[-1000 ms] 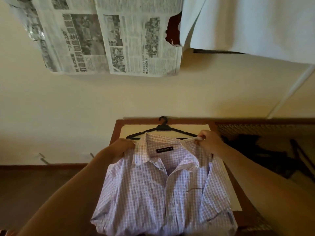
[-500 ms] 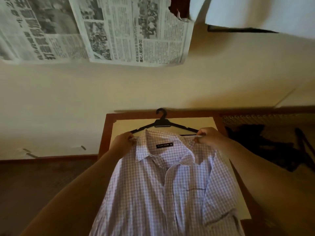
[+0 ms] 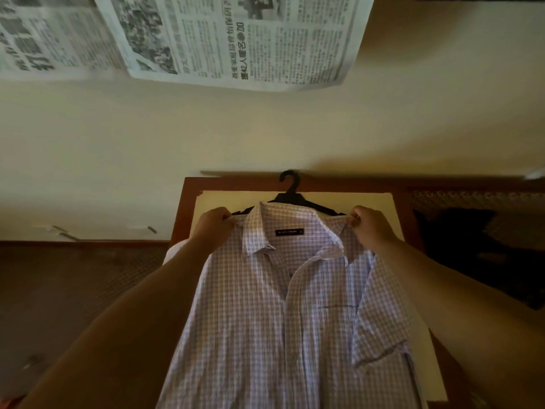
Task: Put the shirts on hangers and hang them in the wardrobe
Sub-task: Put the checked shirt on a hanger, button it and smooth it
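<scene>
**Checked shirt held by its shoulders**

A shirt (image 3: 283, 314) hangs front-facing between two hands over a table (image 3: 188, 202). The left hand (image 3: 213, 228) and right hand (image 3: 368, 227) each pinch a shoulder beside the collar. It is pale, checked, short-sleeved, with a dark neck label. A black hanger (image 3: 290, 196) lies just behind the collar.

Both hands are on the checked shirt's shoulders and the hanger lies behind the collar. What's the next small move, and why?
Probably lift the checked shirt slightly and draw its shoulders over the black hanger. The left hand and right hand each pinch a shoulder, and the hanger's arms look still outside the fabric.
</scene>
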A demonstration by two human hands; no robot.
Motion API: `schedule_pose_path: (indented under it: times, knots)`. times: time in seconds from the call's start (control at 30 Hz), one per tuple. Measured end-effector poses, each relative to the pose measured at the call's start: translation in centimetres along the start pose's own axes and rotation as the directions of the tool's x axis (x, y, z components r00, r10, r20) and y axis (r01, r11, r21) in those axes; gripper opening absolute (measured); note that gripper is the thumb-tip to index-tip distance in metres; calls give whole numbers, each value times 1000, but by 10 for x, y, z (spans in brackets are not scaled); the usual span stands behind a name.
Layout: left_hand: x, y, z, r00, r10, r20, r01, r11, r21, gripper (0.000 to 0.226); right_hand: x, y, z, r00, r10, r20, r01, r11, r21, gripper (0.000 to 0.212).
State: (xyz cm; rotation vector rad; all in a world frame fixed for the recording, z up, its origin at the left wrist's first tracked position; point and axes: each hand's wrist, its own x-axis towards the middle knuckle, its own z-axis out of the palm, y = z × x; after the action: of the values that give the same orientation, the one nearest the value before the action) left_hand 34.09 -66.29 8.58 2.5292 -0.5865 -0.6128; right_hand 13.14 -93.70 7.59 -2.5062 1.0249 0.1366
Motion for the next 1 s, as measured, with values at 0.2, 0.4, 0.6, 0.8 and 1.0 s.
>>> schedule_pose_path:
  times: [0.2, 0.4, 0.6, 0.8, 1.0]
  knots:
    - [14, 19, 8, 998, 17, -65, -12, 997, 70, 16, 14, 7, -3, 999, 13, -48, -15, 999, -51, 14]
    - [14, 20, 23, 995, -25, -92, 44, 977, 207, 25, 17, 6, -6, 997, 21, 68, -16, 998, -67, 13]
    - [-16, 48, 42, 973, 74, -218, -31, 981, 193, 42, 36, -17, -1, 996, -73, 56, 72, 997, 19, 20]
    - [-19, 82, 62, 998, -59, 13, 59, 998, 12, 54, 55, -52, 18, 976, -173, 133, 175, 984, -8, 22]
    - [-7, 81, 76, 963, -269, 29, 269, 963, 12, 71, 59, -61, 35, 988, -121, 93, 137, 972, -190, 19]
